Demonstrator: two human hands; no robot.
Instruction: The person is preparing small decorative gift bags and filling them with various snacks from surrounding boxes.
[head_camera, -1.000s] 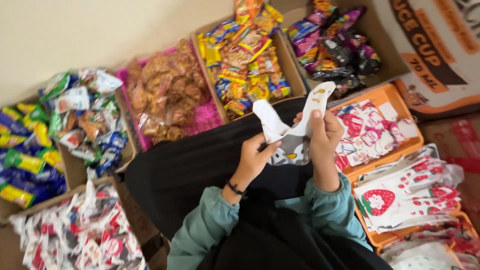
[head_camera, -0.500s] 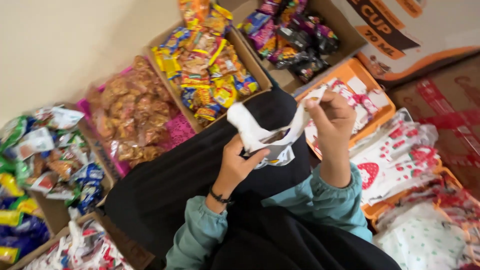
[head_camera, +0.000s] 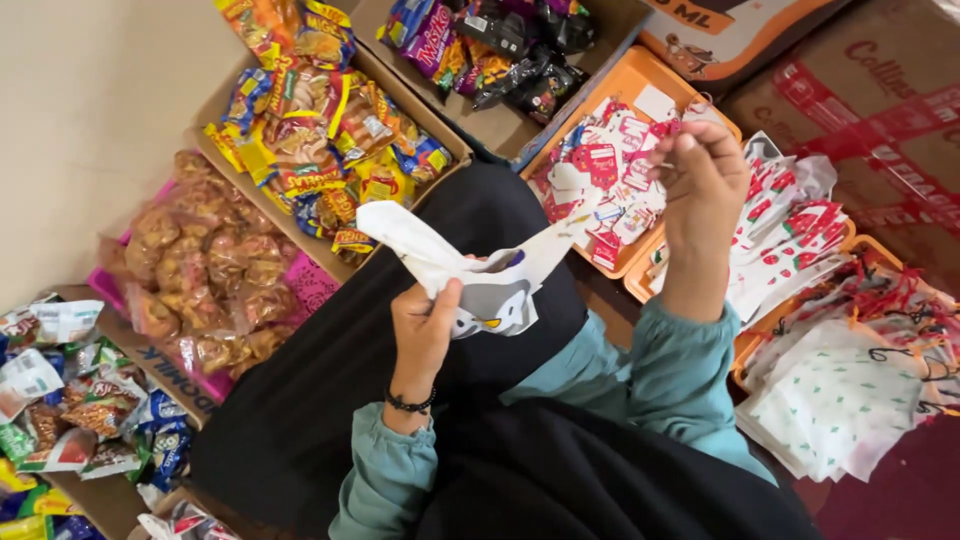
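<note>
My left hand (head_camera: 425, 330) grips the white pouch (head_camera: 480, 280) closed, centre frame over my lap. My right hand (head_camera: 705, 175), at 2 o'clock, pinches its drawn-out end above the orange tray (head_camera: 640, 270).

Both hands working a small white printed bag over a black-clad lap.
Left hand (head_camera: 425, 330) is gripping the white bag (head_camera: 480, 285) at its bunched middle; right hand (head_camera: 705, 180) is pinching something thin, raised above an orange tray (head_camera: 700, 92) of red-white packets. Cardboard box (head_camera: 225, 90) of yellow-orange snack packs (head_camera: 320, 130) is sitting beyond the lap.
</note>
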